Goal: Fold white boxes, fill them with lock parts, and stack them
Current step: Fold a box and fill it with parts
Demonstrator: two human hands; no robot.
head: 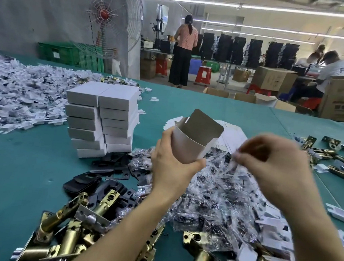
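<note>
Left hand (171, 170) grips the open box (193, 140) upright over the table; right hand (272, 166), blurred, pinches 1 clear bag (233, 162) just beside it; the limp bag may snag the flap (205, 122) and fall outside.

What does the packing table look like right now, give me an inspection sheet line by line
Surface: green table, largely covered with parts.
Job's things: open white box, flap up; stack of closed white boxes, two columns; flat box blanks; brass latches; black plates; pile of clear parts bags.
Clutter: heap of white card pieces, far left.
Hands: left hand grips the open white box; right hand, blurred, pinches a clear bag.
Cables: nothing seen on the table.
Surroundings: wall fan, green crate, standing person, cartons, red stools.
</note>
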